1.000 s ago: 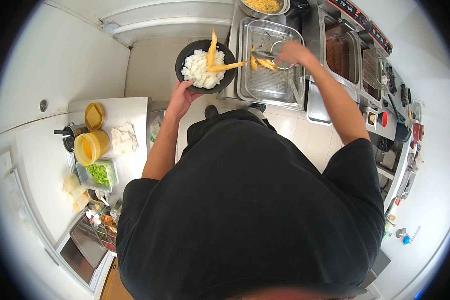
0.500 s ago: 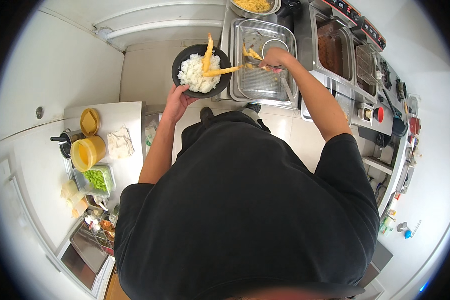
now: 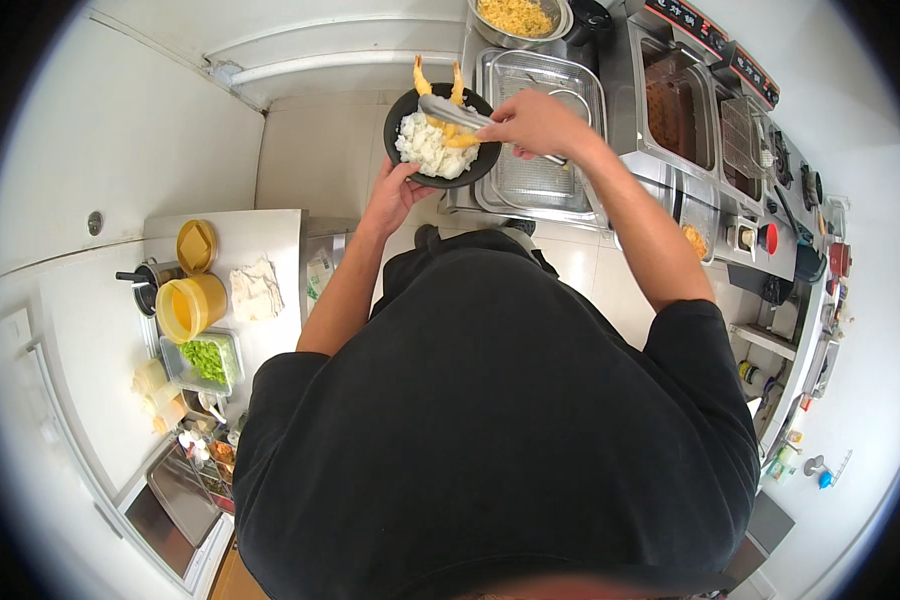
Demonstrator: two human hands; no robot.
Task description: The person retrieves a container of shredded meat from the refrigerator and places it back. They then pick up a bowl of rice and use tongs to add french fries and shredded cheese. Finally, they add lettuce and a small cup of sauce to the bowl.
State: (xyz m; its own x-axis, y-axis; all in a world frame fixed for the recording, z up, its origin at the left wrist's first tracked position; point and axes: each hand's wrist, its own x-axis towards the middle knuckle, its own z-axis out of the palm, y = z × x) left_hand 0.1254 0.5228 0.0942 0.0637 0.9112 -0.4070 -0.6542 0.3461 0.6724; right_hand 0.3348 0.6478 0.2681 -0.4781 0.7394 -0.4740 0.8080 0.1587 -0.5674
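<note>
My left hand (image 3: 397, 200) grips the near left rim of a black bowl (image 3: 483, 166). White rice (image 3: 428, 148) fills much of it. Two long battered shrimp (image 3: 421, 76) stick up past the far rim, tails outward. Metal tongs (image 3: 457, 112) reach across the bowl from my right hand (image 3: 542, 122), which is closed around them. Under the tong tips lie golden fried pieces (image 3: 460, 139); whether the tongs still pinch one is hidden. Beside the bowl, partly under my right forearm, sits a metal tray with a wire rack (image 3: 540, 190).
A steel bowl of yellow crumbs (image 3: 515, 14) stands behind the tray. To the right are deep fryers with dark oil (image 3: 678, 105) and a hanging basket (image 3: 745, 135). The left counter holds a yellow tub (image 3: 192, 305), a cloth (image 3: 257, 290) and chopped greens (image 3: 205, 358).
My right hand has brought the tongs left from the tray to above the bowl. More fried pieces are now in the bowl, and the shrimp lie differently. The bowl has shifted slightly right.
</note>
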